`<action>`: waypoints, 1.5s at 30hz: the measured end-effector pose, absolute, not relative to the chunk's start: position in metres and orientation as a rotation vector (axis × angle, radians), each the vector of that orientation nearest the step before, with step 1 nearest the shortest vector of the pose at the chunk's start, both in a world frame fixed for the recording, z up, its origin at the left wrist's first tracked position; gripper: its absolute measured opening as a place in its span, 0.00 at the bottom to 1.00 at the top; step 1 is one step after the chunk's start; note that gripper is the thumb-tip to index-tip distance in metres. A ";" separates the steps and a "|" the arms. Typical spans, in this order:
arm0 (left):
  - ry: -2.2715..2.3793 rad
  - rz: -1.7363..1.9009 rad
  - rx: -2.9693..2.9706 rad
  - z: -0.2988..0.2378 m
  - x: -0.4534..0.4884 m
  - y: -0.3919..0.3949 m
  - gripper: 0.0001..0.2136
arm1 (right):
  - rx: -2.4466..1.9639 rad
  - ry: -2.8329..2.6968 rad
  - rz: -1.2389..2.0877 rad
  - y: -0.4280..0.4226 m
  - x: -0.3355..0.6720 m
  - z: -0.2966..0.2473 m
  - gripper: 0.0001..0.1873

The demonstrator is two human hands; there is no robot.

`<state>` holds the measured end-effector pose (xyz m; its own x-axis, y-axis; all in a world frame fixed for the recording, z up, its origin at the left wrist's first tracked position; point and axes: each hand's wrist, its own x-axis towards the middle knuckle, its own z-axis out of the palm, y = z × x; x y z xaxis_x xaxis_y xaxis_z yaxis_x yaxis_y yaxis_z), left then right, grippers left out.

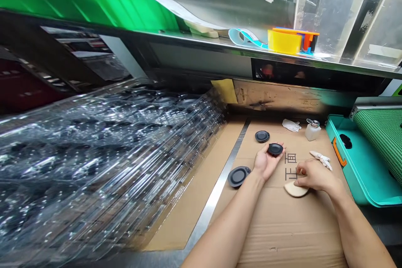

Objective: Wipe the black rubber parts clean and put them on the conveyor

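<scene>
On the upturned fingers of my left hand (266, 162) rests a small black round part (275, 149) with a raised rim, held at its edge. My right hand (317, 176), fingers bent together, grips the upper edge of a cream-coloured round pad (296, 189) that lies on the cardboard; part of the pad is hidden under the fingers. Another black round part (262, 136) lies just beyond my left hand. A larger black round part (238, 176) sits left of my left wrist.
Stacked clear plastic trays (125, 167) fill the left side. At right stand a turquoise bin (361, 180) and a green conveyor belt (383, 130). A pump bottle (312, 130), a white cloth (291, 125) and a knotted white cloth (322, 159) lie on the cardboard (282, 234). A metal shelf (220, 42) overhangs the back.
</scene>
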<state>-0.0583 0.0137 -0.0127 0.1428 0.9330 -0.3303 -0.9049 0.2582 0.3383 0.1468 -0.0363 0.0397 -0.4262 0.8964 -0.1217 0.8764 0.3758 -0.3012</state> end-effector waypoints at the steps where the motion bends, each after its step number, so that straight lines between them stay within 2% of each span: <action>1: 0.528 1.328 0.066 -0.013 -0.058 0.014 0.12 | -1.616 -2.567 0.449 -0.039 0.143 0.040 0.15; 5: 0.534 1.331 0.061 -0.014 -0.060 0.014 0.12 | -1.379 -2.708 0.384 -0.050 0.135 0.045 0.30; 9: 0.546 1.323 0.080 -0.016 -0.062 0.015 0.12 | -1.340 -2.658 0.440 -0.052 0.130 0.050 0.22; 17: 0.482 1.217 0.224 -0.018 -0.028 0.002 0.14 | -1.471 -1.957 0.281 -0.024 0.099 0.006 0.21; 22: 0.498 1.195 0.200 -0.016 -0.028 -0.005 0.15 | -1.495 -2.071 0.104 -0.029 0.080 -0.012 0.21; 36: 0.608 1.285 0.292 -0.018 -0.035 -0.001 0.13 | -1.627 -2.259 -0.203 -0.032 0.086 -0.003 0.19; 40: 0.664 1.293 0.337 -0.016 -0.036 -0.003 0.13 | -1.596 -2.373 -0.228 -0.028 0.093 0.003 0.19; 45: 0.632 1.260 0.340 -0.010 -0.039 -0.004 0.12 | -1.784 -2.174 -0.167 -0.010 0.116 0.004 0.18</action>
<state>-0.0390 -0.0037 -0.0101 0.1691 0.9525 -0.2535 -0.7726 0.2878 0.5660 0.1164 -0.0100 0.0040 -0.1667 0.9331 0.3187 0.9707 0.2120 -0.1128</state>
